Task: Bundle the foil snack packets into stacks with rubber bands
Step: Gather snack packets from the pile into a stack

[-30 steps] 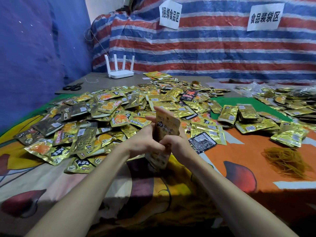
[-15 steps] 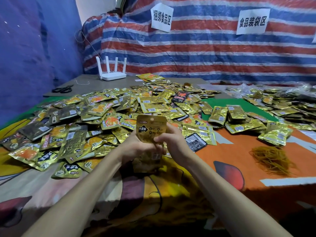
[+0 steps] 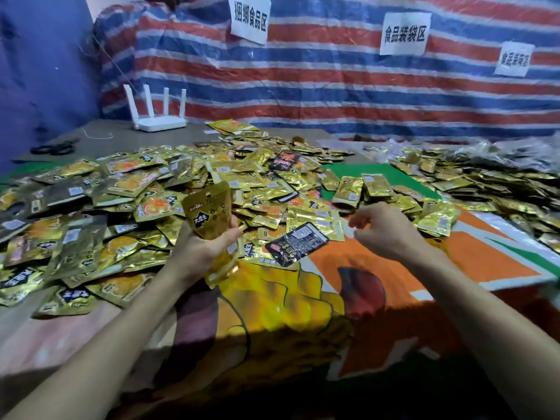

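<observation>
Striped tarp [image 3: 333,86] wall (w/ signs [image 3: 404,33]), dim.

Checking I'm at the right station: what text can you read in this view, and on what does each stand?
"捆绑食品区": left paper sign on the striped tarp.
"食品装袋区": middle paper sign.
Too blurred to read: right paper sign.
Black label too blurred to read: packet in the left hand.
Print too small: loose packets on the table.
</observation>
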`<state>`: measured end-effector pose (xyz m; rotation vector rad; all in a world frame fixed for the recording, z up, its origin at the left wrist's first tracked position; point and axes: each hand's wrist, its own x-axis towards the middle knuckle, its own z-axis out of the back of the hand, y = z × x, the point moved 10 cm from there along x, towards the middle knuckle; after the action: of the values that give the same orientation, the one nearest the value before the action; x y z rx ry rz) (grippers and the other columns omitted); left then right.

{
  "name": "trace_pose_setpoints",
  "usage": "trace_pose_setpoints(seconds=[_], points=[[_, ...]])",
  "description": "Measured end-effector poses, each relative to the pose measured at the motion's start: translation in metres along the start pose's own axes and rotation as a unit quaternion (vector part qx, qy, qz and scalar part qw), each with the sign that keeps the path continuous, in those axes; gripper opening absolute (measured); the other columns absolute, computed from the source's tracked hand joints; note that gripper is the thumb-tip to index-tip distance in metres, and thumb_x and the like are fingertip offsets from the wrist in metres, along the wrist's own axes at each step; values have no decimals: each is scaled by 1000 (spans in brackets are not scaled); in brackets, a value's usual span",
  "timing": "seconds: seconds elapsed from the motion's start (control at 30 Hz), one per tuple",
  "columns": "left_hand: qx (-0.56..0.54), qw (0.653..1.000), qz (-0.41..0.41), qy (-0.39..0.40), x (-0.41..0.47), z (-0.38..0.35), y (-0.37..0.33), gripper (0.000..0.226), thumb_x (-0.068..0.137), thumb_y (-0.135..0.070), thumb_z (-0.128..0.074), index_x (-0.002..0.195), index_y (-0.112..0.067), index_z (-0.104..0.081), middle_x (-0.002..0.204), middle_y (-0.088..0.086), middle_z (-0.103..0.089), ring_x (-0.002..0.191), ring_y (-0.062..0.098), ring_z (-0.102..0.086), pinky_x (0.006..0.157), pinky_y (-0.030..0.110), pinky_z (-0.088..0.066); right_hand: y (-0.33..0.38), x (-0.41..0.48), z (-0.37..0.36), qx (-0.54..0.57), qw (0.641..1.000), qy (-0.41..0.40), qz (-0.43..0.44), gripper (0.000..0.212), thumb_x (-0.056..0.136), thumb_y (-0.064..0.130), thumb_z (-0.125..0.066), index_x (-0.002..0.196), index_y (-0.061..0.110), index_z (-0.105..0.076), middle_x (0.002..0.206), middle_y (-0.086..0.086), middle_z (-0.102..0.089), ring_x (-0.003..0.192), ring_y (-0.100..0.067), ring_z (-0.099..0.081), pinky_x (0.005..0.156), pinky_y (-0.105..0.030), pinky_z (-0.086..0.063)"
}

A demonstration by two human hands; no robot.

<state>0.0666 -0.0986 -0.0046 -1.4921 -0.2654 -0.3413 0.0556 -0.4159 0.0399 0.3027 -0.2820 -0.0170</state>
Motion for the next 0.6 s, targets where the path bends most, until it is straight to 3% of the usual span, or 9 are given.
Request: trace_pose_setpoints(seconds=[0.1,0.2,0.3,0.33,0.4,0.6], points=[[35,997,-22,66,-5,-13,-7,31,69,-10,-71,96,4,-65,94,14,-69,85,10,-70,78,23,-53,-37,-2,16,-141,989,9,-44,26,77,7,-63,99,13,-77,99,-8,-73,87,-31,-67,71,-42,-60],[-6,996,-13,83,-4,-12,-3,40,60,-3,-59,98,9,-61,105,33,-62,95,25,-71,88,44,-54,-61,-3,18,-235,969,25,-68,26,76,4,-64,100,5,-75,99,-14,-73,88,-34,-69,71,-47,-62],[-65,993,20,97,-6,-13,5,41,60,3,-56,101,7,-59,106,39,-56,97,36,-66,84,71,-52,-75,-8,6,-288,953,60,-74,3,81,8,-65,84,7,-65,86,-9,-65,76,-29,-65,65,-40,-60],[-78,991,30,100,-7,-12,8,42,60,4,-55,101,5,-59,106,38,-56,99,37,-65,80,74,-50,-78,-8,4,-295,950,61,-77,12,83,9,-64,75,10,-55,79,-7,-59,69,-28,-61,60,-38,-58],[-101,988,50,104,-7,-11,14,39,60,3,-55,97,0,-62,103,32,-59,104,40,-63,79,76,-50,-84,-9,0,-302,948,57,-83,27,85,7,-62,67,13,-42,71,-5,-49,62,-27,-55,54,-35,-51],[-130,981,78,121,-7,-13,21,35,62,2,-54,94,-5,-65,99,20,-61,101,35,-66,86,71,-49,-92,-6,4,-264,960,35,-84,26,81,-1,-60,65,10,-44,69,-9,-49,58,-28,-53,45,-31,-37]])
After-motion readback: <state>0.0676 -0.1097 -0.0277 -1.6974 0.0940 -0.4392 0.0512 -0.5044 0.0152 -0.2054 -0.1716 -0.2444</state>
